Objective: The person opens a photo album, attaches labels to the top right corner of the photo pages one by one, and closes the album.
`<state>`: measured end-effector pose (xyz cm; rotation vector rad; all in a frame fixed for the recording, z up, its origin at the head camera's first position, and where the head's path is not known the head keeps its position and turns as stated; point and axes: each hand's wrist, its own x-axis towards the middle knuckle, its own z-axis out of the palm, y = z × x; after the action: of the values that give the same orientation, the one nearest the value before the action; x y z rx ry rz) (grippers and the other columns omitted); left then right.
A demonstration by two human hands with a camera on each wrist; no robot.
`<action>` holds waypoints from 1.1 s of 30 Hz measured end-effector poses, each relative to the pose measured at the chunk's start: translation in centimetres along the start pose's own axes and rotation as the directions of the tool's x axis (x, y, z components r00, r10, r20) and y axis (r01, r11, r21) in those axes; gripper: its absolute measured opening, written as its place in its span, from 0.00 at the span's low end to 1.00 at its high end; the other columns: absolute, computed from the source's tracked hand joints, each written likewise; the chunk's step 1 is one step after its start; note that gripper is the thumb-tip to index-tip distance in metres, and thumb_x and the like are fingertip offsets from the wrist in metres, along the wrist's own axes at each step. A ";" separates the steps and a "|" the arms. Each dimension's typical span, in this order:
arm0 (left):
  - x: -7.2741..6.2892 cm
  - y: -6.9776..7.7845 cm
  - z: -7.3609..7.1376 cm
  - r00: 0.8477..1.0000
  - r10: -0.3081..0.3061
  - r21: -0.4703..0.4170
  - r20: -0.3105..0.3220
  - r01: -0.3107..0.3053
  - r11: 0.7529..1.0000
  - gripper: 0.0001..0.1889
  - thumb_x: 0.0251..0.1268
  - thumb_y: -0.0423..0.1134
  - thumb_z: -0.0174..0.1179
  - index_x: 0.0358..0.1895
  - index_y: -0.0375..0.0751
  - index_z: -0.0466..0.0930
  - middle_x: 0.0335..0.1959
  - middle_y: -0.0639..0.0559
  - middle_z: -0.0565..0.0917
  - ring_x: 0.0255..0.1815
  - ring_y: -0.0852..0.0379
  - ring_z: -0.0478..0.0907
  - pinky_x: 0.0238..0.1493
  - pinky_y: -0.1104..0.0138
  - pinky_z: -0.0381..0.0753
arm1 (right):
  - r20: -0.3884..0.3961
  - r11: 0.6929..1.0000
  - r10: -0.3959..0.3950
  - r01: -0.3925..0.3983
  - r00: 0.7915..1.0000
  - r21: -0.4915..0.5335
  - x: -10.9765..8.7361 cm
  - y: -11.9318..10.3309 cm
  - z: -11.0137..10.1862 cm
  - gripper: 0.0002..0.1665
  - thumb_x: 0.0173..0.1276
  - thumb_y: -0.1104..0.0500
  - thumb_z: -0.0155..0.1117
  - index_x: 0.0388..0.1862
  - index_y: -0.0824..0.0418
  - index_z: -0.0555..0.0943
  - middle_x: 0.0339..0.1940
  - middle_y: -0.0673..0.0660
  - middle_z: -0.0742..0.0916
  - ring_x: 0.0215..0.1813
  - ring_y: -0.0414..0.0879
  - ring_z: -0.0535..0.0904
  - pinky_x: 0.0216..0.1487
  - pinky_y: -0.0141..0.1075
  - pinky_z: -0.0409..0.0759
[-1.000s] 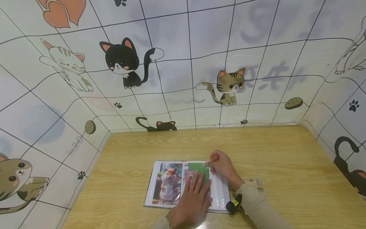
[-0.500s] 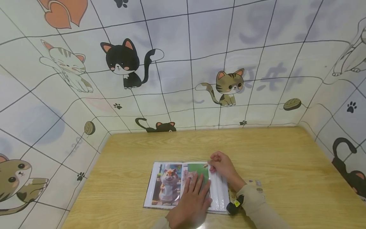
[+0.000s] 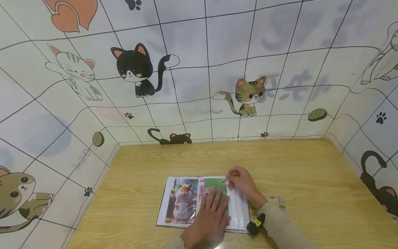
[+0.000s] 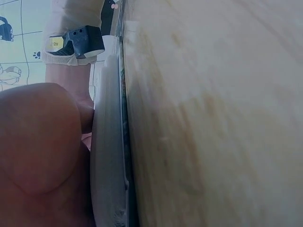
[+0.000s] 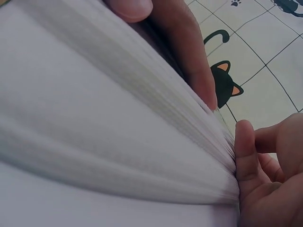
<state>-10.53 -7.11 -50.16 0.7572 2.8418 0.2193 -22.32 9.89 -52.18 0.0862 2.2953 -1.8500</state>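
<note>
A photo album (image 3: 163,207) lies spread on the table, with a hamster picture (image 3: 183,204) on its left page. On the right page is a green-backed picture (image 3: 215,182) of a pinkish furry animal, partly covered by my left hand (image 3: 206,216). That hand lies flat with its fingers spread. My right hand (image 3: 244,183) pinches the page's clear sleeve (image 3: 240,214) near the picture's upper right corner. In the right wrist view, white sheet folds (image 5: 189,156) converge at the right thumb. From the left wrist, the album's page edges (image 4: 109,151) show beside the left palm (image 4: 42,146).
Several small stickers (image 3: 281,207) lie on the wooden table (image 3: 143,162) right of the album, next to the right sleeve. A tan patterned strip (image 3: 253,212) peeks out at the album's right edge. Cat-print cloth (image 3: 192,86) surrounds the table at the back and sides.
The right fingertips have slid slightly right from the green picture's corner, uncovering a small brownish detail there. The left hand stays flat on the page.
</note>
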 end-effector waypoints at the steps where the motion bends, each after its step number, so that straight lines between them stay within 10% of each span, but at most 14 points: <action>1: 0.0 0.0 0.0 1.000 0.000 -0.002 0.001 0.000 1.000 0.30 0.81 0.56 0.28 0.80 0.50 0.50 0.81 0.43 0.47 0.82 0.43 0.40 0.77 0.44 0.46 | -0.001 1.000 0.003 -0.003 1.000 -0.004 0.0 0.0 0.0 0.08 0.68 0.66 0.62 0.44 0.67 0.76 0.27 0.57 0.83 0.25 0.44 0.81 0.29 0.34 0.82; 25: 0.4 -0.2 -0.6 1.000 -0.001 -0.041 -0.027 0.000 0.999 0.29 0.79 0.56 0.38 0.77 0.50 0.58 0.79 0.42 0.55 0.81 0.42 0.47 0.75 0.43 0.52 | 0.046 0.998 -0.060 0.061 0.997 -0.008 -0.8 -0.3 -0.4 0.06 0.70 0.64 0.62 0.42 0.65 0.78 0.33 0.59 0.83 0.28 0.46 0.82 0.32 0.35 0.82; 33: 0.3 -0.7 -1.0 0.993 -0.001 -0.235 -0.120 -0.027 0.972 0.28 0.76 0.52 0.48 0.74 0.48 0.65 0.77 0.39 0.59 0.79 0.40 0.51 0.75 0.43 0.52 | 0.049 0.969 -0.162 0.168 0.986 -0.182 -2.1 -0.5 -1.8 0.07 0.71 0.59 0.62 0.44 0.60 0.79 0.41 0.54 0.83 0.40 0.44 0.81 0.43 0.36 0.80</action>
<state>-11.31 -7.64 -49.35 0.7340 2.8499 0.6131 -20.51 11.71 -50.95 -0.1670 2.5065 -1.6830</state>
